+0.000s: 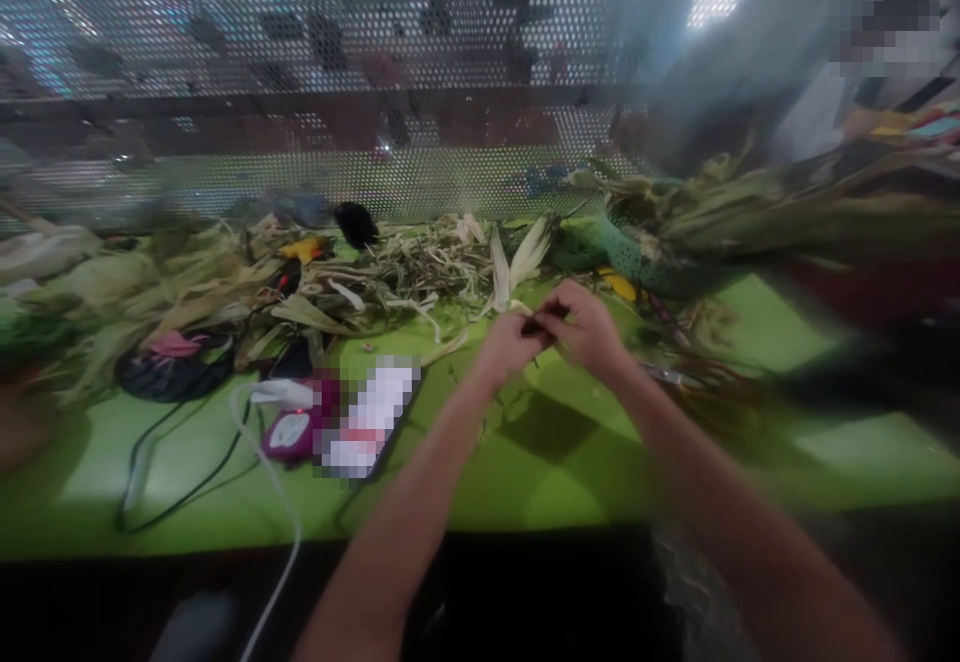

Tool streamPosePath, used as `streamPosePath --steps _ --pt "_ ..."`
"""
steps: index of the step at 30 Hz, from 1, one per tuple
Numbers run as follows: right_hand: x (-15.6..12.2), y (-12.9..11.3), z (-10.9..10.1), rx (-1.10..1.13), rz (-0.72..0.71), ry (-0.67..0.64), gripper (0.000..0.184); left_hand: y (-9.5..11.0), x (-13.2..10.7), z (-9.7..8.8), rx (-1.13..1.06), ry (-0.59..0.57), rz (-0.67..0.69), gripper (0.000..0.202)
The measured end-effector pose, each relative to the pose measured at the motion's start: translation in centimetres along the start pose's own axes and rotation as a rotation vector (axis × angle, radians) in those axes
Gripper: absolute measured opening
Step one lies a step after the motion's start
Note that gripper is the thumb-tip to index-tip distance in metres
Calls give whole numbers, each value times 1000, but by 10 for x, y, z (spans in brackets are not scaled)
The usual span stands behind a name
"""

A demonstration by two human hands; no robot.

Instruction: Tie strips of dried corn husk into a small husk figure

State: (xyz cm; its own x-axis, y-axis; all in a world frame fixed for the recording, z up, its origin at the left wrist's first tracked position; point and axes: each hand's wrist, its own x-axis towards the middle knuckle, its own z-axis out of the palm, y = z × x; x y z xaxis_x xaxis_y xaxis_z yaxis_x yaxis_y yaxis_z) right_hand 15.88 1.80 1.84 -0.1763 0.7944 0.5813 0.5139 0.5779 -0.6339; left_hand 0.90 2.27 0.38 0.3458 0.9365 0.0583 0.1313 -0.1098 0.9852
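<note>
Above green table (570,497) | husk (527,256): pale, dry-looking, forked, tips upward

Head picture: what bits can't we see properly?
Head view throughout:
What the left hand and right hand might hold: hidden by the hands, blurred.
The phone's screen: pixelated over.
Things behind the mesh: covered by it, blurred.
Where the white cable goes: cut off by the bottom edge.

Both bare forearms are extended forward over the table (540,497), angled inward so that the left hand (516,340) and the right hand (585,327) are held close together above it, with fingers curled and fingertips pinched between them.
</note>
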Motion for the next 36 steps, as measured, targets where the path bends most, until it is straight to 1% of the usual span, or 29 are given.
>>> streamPosePath --steps 2,3,5,7,8,9,12,15,17,19,22,24,27,31,33,36 --pt "0 -1 1 -28 -21 2 6 -2 1 0 -8 18 -36 20" --pt "0 -1 0 -43 -25 25 5 -3 1 0 -58 30 -46 20" --pt "1 -3 -4 -76 -25 123 4 -2 2 -1 -202 75 -46 21" --pt "2 -4 -9 -102 -6 228 9 0 2 -3 -332 158 -50 27" --pt "2 -4 -9 -96 15 248 11 1 2 -4 -381 196 -61 29" --pt "1 -4 -9 -72 45 236 13 2 2 -5 -421 224 -74 30" --pt "-1 -1 -2 81 140 114 17 4 1 -9 -507 255 -100 28" --pt "-2 2 5 151 173 69 13 4 1 -11 -558 258 -146 25" --pt "-2 2 4 86 129 80 8 2 2 -12 -592 257 -199 25" --pt "-1 -2 0 -57 20 104 3 -1 5 -13 -607 258 -226 25" --pt "-1 -13 -7 -251 -169 105 6 -8 8 -13 -586 256 -172 25" --pt "-3 -20 -8 -280 -250 57 9 -12 9 -12 -560 239 -108 25" --pt "-5 -24 -5 -277 -325 -29 11 -13 10 -11 -534 227 -47 27" --pt "-7 -15 3 -396 -389 -137 25 -9 8 -9 -613 273 -71 30" --pt "-7 -10 5 -491 -404 -139 28 -7 7 -8 -678 281 -104 30" --pt "-7 -6 6 -606 -447 -97 22 -5 6 -6 -744 271 -129 28"
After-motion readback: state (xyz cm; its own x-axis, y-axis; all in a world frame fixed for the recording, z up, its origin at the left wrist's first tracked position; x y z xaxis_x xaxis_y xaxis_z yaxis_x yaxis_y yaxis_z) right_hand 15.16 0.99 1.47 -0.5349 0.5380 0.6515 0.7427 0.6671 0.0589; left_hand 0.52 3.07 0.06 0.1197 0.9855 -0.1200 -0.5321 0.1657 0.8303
